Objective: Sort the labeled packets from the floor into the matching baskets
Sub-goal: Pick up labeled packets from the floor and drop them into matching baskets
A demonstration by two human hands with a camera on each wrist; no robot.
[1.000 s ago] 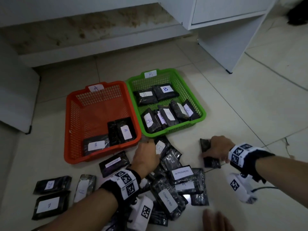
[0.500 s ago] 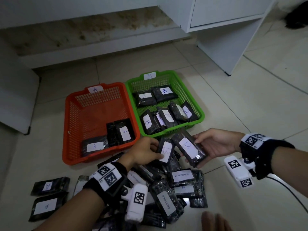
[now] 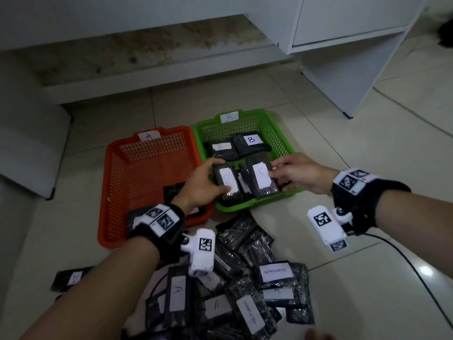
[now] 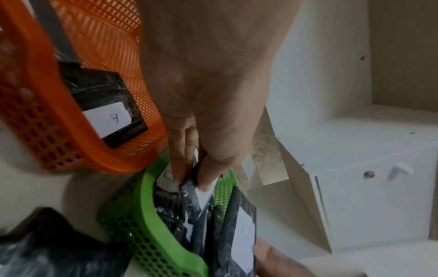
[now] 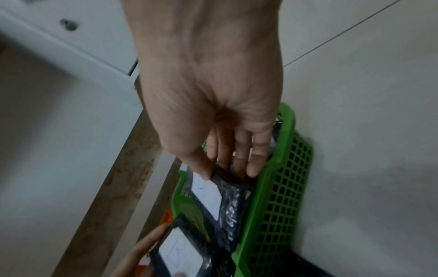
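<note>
My left hand (image 3: 208,182) holds a black packet with a white label (image 3: 226,180) over the near part of the green basket marked B (image 3: 282,133). Thumb and fingers pinch its end in the left wrist view (image 4: 192,180). My right hand (image 3: 291,171) grips a second black labelled packet (image 3: 261,177) beside it over the same basket; the fingers pinch its end (image 5: 222,172). Several B packets (image 3: 251,141) lie in the green basket. The orange basket marked A (image 3: 137,168) stands to the left with an A packet (image 4: 111,118) inside.
A heap of black packets (image 3: 245,278) lies on the tiled floor near me, labelled A, IN PROGRESS (image 3: 275,271) and COMPLETED. One more packet (image 3: 71,278) lies at the left. White cabinets (image 3: 343,33) stand behind the baskets. A cable (image 3: 416,273) trails at the right.
Both hands lifted a packet each from the floor heap and carried them forward to above the green basket. My view has tilted and moved closer.
</note>
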